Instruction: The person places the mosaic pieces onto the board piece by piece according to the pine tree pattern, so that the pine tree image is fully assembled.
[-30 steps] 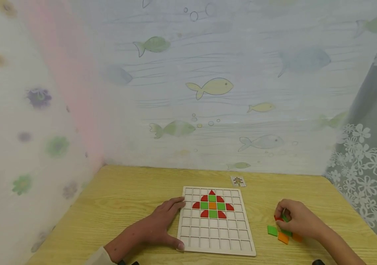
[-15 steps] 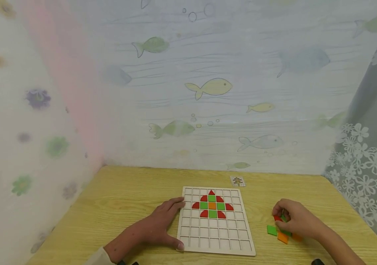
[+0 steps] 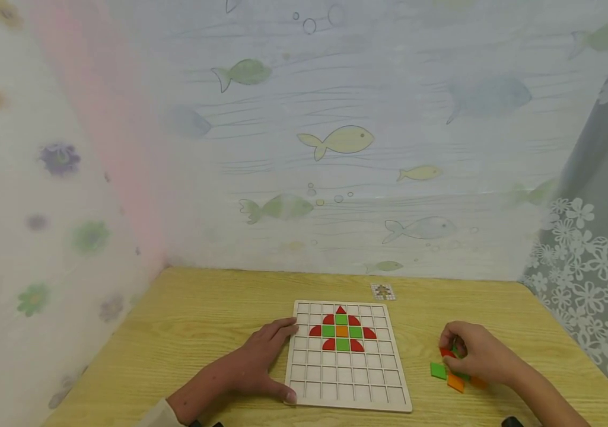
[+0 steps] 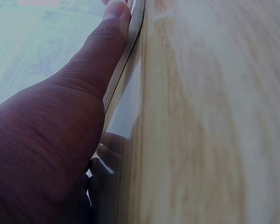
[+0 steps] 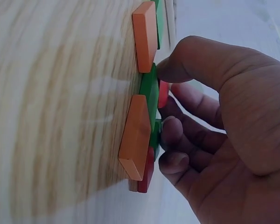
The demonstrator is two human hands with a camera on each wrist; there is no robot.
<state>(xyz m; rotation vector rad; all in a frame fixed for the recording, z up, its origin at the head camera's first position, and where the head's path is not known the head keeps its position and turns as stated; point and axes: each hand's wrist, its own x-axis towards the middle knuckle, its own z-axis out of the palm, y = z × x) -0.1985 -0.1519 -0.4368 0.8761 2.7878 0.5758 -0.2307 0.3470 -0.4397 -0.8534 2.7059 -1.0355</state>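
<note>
A pale wooden grid board (image 3: 352,375) lies on the table, with red, green and orange pieces set in its upper cells. My left hand (image 3: 252,366) rests against the board's left edge, fingers stretched and thumb at the near corner; the left wrist view shows that thumb (image 4: 100,51) along the rim. Right of the board, my right hand (image 3: 482,353) pinches a red piece (image 3: 446,353) between thumb and curled fingers. Under and beside it lie a green diamond tile (image 3: 439,370), an orange diamond tile (image 3: 455,383) and other pieces, partly hidden by the hand.
A small pattern card (image 3: 383,291) lies beyond the board, near the wall. The wooden table (image 3: 218,308) meets a fish-patterned curtain (image 3: 346,237) at the back. Flowered curtains hang at both sides.
The right hand has shifted very slightly left with the red piece between its fingers. The left hand and the board stay put.
</note>
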